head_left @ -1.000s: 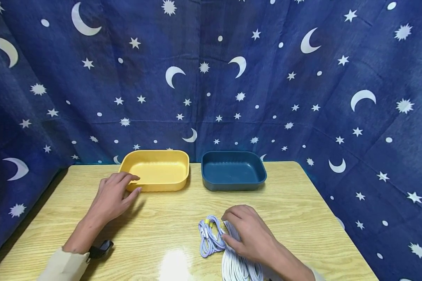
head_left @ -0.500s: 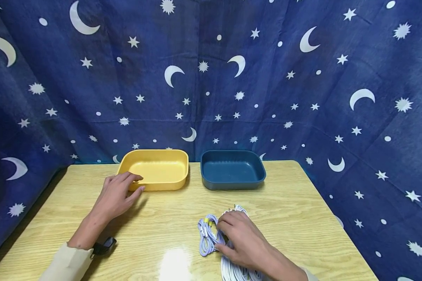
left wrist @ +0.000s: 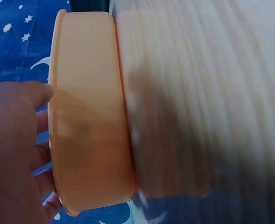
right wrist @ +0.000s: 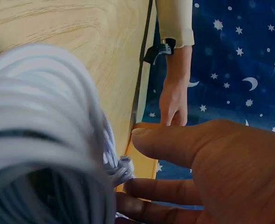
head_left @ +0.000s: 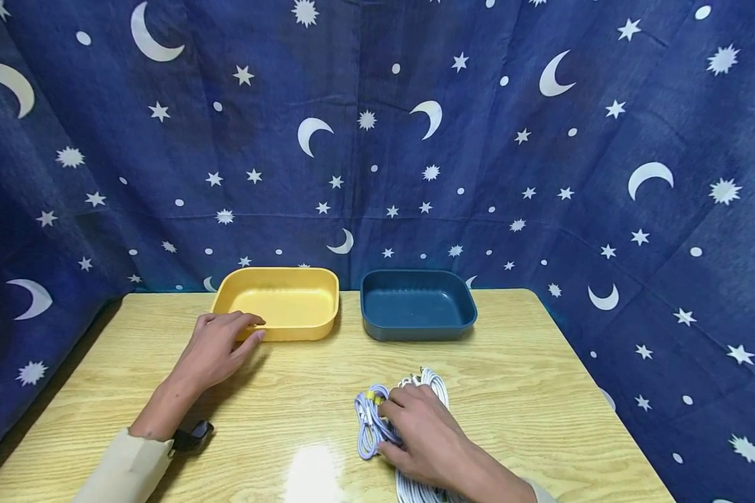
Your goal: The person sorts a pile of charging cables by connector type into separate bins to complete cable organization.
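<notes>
My left hand (head_left: pixel 217 351) is at the near left corner of the yellow bin (head_left: pixel 324 331). Its fingers are over the rim and its thumb is at the near side; in the left wrist view the thumb (left wrist: pixel 38 93) meets the rim, with no firm grip showing. My right hand (head_left: pixel 424 436) hovers over a white cable bundle (head_left: pixel 439 386), at the right edge of a coiled lilac cable (head_left: pixel 369 427) with a yellow tie. Thumb (right wrist: pixel 168 143) and fingers stand apart in the right wrist view, with the lilac cable beyond them. The hand hides part of both cables.
A dark blue bin (head_left: pixel 418 334) stands right of the yellow one at the back of the wooden table (head_left: pixel 541 391). A dark curtain (head_left: pixel 377 140) with moons and stars hangs behind and at both sides. The white cable coils (right wrist: pixel 44 116) loom close to the right wrist camera.
My right hand has shifted left and slightly down, from the white cable toward the lilac one, uncovering the white bundle's far end. The left hand has slid a little right along the yellow bin.
</notes>
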{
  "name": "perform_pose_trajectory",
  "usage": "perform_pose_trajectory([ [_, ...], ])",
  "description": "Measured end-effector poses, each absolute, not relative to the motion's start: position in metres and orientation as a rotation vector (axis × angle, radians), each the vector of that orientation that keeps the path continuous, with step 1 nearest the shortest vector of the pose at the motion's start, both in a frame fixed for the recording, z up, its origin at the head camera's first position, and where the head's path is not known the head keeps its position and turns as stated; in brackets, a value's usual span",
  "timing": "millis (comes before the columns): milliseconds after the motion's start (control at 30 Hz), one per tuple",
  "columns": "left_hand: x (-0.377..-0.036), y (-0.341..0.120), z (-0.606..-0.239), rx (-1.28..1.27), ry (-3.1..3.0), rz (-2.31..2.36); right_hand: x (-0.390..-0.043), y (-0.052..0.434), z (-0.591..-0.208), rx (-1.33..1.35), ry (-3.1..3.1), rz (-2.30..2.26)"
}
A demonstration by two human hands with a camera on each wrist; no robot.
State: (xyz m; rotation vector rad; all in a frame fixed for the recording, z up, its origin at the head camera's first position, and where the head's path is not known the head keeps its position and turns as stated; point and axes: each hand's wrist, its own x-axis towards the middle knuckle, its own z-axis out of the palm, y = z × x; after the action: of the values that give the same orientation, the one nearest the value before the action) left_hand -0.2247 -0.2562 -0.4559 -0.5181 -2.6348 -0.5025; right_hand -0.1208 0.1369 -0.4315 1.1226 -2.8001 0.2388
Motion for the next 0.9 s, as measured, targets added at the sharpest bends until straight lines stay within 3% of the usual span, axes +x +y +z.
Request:
perform_pose_trajectory([
  [900, -0.227, -0.258, -0.463, -0.595, -2.551, -0.348, -0.122, 0.125, -0.442, 1.042, -2.854, 0.222],
])
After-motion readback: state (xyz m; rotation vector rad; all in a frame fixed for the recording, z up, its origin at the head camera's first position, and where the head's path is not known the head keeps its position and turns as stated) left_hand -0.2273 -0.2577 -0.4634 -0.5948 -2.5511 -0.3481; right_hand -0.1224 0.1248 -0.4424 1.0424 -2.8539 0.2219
